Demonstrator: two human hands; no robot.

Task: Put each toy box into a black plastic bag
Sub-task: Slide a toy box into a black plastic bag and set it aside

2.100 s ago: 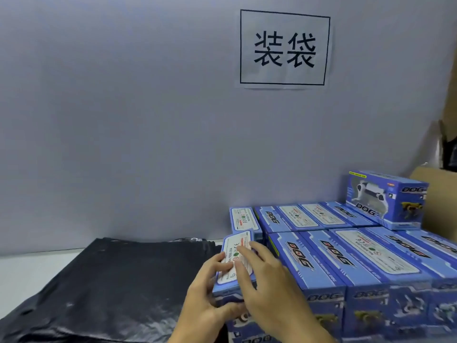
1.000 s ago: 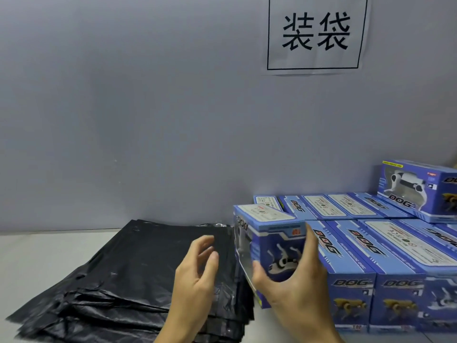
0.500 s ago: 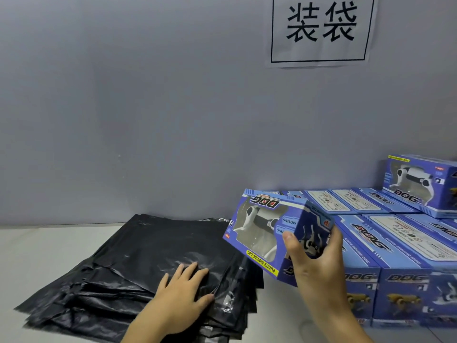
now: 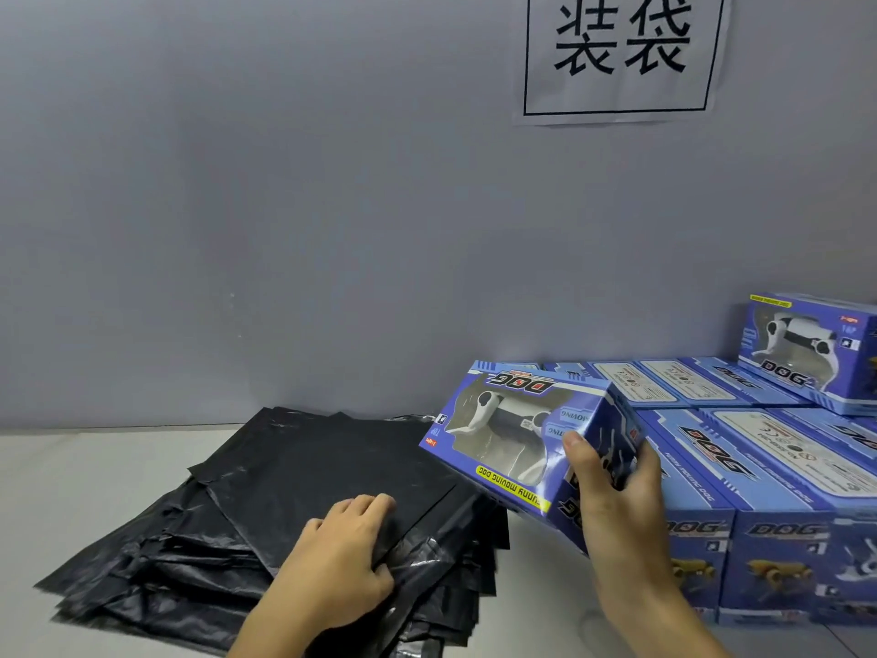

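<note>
My right hand [image 4: 612, 505] grips one end of a blue toy box [image 4: 517, 434] with a white robot dog behind its window. The box hangs tilted and upside down in the air, just above the right edge of a stack of black plastic bags [image 4: 303, 467]. The stack lies flat on the white table. My left hand [image 4: 346, 553] rests on the stack's near right part, fingers curled on the top bag and thumb at its edge.
Several more blue toy boxes [image 4: 769, 472] stand packed in rows on the right, with one box [image 4: 816, 349] set on top at the back. A grey wall carries a paper sign [image 4: 621, 54]. Bare white table [image 4: 85, 477] lies left of the bags.
My right hand lifted a box out of the rows and swung it left, tipping it over. My left hand let go of that box, dropped onto the bag stack and curled its fingers on the top bag.
</note>
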